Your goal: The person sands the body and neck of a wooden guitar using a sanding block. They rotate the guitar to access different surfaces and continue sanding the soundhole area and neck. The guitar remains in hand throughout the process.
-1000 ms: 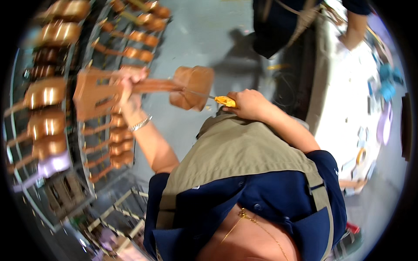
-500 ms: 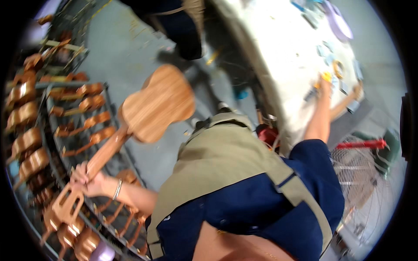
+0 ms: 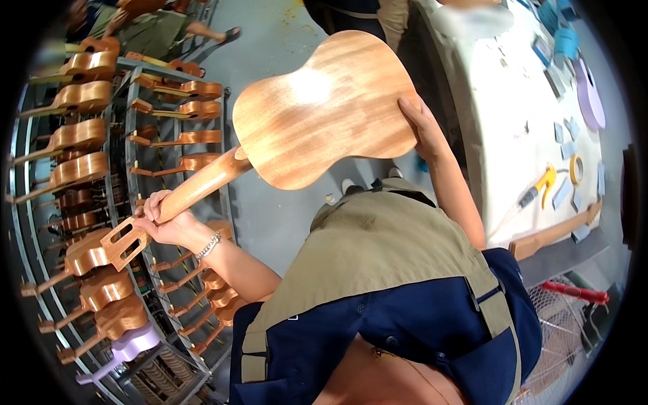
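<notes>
An unstrung wooden ukulele (image 3: 324, 111) is held up in front of me, its glossy back toward me. My left hand (image 3: 167, 219) is closed round the neck just below the slotted headstock, which points to the lower left. My right hand (image 3: 425, 128) grips the lower end of the body at its right edge, thumb on the back and the other fingers largely hidden. On the white-covered table (image 3: 466, 115) to the right lies a yellow air blow gun (image 3: 543, 182), apart from my right hand.
Metal racks (image 3: 125, 128) full of wooden ukuleles line the left, with a lilac one (image 3: 135, 341) low down. The table also bears a tape roll (image 3: 576, 169), small grey-blue blocks (image 3: 568, 150) and a lilac instrument (image 3: 589, 94). Other people stand or sit at the far side.
My right hand has left the air blow gun on the table and now grips the ukulele's body. The ukulele has risen toward me and moved right; my view has shifted.
</notes>
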Demonstrator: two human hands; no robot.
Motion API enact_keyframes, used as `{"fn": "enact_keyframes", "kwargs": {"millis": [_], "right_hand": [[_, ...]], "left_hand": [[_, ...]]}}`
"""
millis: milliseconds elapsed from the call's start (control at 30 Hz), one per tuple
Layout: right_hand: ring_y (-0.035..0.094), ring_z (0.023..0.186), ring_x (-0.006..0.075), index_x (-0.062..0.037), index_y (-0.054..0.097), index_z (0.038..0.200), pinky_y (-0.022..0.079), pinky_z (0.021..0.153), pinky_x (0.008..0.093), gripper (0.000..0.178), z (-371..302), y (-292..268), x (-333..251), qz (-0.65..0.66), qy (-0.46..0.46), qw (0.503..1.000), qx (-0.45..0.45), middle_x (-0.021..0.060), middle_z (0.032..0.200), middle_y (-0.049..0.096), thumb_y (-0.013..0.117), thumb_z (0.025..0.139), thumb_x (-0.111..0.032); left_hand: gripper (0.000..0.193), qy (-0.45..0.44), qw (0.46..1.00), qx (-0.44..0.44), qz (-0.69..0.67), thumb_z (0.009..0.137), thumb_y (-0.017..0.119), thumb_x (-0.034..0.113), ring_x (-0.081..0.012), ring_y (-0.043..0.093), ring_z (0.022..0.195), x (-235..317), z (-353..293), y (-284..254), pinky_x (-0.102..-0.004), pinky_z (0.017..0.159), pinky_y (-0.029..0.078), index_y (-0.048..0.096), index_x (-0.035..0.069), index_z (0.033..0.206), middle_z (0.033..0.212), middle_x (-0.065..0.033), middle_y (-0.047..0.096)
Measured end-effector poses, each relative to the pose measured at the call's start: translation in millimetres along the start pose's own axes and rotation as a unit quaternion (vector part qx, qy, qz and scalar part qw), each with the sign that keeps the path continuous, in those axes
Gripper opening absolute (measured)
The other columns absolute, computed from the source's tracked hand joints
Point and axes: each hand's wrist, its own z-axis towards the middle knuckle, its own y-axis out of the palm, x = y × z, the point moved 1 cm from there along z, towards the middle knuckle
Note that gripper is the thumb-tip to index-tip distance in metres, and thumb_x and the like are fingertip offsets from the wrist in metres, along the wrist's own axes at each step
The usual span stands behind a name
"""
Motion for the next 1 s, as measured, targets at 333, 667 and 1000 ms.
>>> {"fn": "enact_keyframes", "kwargs": {"millis": [333, 667, 1000], "right_hand": [[0.053, 0.104, 0.0143, -0.0005, 0.040, 0.129, 0.041, 0.090, 0.0272, 0.052, 13.5, 25.3, 20.7, 0.063, -0.016, 0.997, -0.039, 0.0105, 0.117, 0.054, 0.049, 0.092, -0.037], [0.050, 0.111, 0.0176, -0.0018, 0.039, 0.130, 0.039, 0.094, 0.0317, 0.054, 31.0, -3.4, 14.3, 0.071, -0.104, 0.992, -0.024, 0.0118, 0.124, 0.050, 0.044, 0.093, -0.041], [0.020, 0.135, 0.0362, -0.0007, 0.025, 0.140, 0.016, 0.107, 0.0515, 0.065, 55.8, 6.7, -0.9, -0.600, -0.323, 0.731, 0.041, 0.0224, 0.144, 0.024, 0.055, 0.083, -0.014]], "left_hand": [[0.037, -0.022, 0.976, 0.032, 0.214, 0.093, 0.047, 0.015, -0.0314, 0.044, 0.119, -61.2, -67.8, -4.9, -0.0533, 0.107, 0.028, 0.039, 0.007, 0.128, 0.123, -0.0196, 0.047], [0.050, -0.143, 0.930, 0.019, 0.338, 0.094, 0.047, 0.026, -0.0353, 0.048, 0.117, -77.1, -94.3, -0.4, -0.0448, 0.092, 0.049, 0.029, 0.004, 0.136, 0.126, -0.0286, 0.044], [0.043, -0.124, 0.899, 0.090, 0.409, 0.093, 0.047, 0.020, -0.0341, 0.052, 0.114, -117.3, -106.1, 9.2, -0.0439, 0.089, 0.050, 0.037, 0.000, 0.130, 0.122, -0.0288, 0.048]]}}
